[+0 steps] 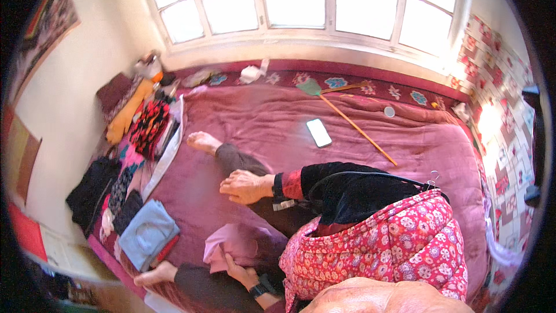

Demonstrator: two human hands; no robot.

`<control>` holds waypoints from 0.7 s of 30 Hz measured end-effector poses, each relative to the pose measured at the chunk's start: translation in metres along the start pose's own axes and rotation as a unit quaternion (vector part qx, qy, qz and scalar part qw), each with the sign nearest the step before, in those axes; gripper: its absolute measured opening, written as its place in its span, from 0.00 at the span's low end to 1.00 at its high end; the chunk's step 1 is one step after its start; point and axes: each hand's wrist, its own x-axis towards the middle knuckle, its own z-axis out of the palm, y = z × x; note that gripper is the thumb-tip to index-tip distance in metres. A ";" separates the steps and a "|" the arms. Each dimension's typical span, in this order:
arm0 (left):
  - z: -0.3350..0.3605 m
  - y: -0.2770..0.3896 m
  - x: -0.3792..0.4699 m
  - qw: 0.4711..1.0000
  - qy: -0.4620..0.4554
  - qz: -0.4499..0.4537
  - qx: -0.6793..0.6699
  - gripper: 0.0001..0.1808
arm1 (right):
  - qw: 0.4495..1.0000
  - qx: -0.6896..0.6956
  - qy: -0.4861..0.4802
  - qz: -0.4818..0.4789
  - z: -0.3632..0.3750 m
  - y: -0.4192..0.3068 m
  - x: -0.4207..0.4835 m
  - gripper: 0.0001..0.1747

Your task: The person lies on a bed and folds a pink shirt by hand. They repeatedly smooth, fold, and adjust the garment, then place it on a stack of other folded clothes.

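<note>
My left hand (pixel 243 271), with a dark band on its wrist, grips a pink cloth (pixel 232 243) that drapes over my lap. My right hand (pixel 247 187) is above my bent leg, its fingers loosely curled and nothing visible in them; its palm side is hidden. A dark hanger (pixel 369 174) with a metal hook lies along my black right sleeve. The red floral quilted garment (pixel 378 248) covers my torso. A small pale tag (pixel 284 205) shows just below my right wrist. Near my lower foot lies a folded light blue cloth (pixel 148 234) on something red.
On the pink bedcover (pixel 269 113) lie a phone (pixel 319 132), a fly swatter (pixel 358 129) and a round lid-like disc (pixel 389 111). Piled clothes (pixel 150 126) and a black garment (pixel 93 191) line the left side. A window (pixel 295 2) is at the back.
</note>
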 end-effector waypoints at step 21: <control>0.081 0.063 0.166 0.998 0.066 0.012 -0.006 0.13 | 0.991 -0.020 0.053 0.125 0.012 0.102 -0.033 0.10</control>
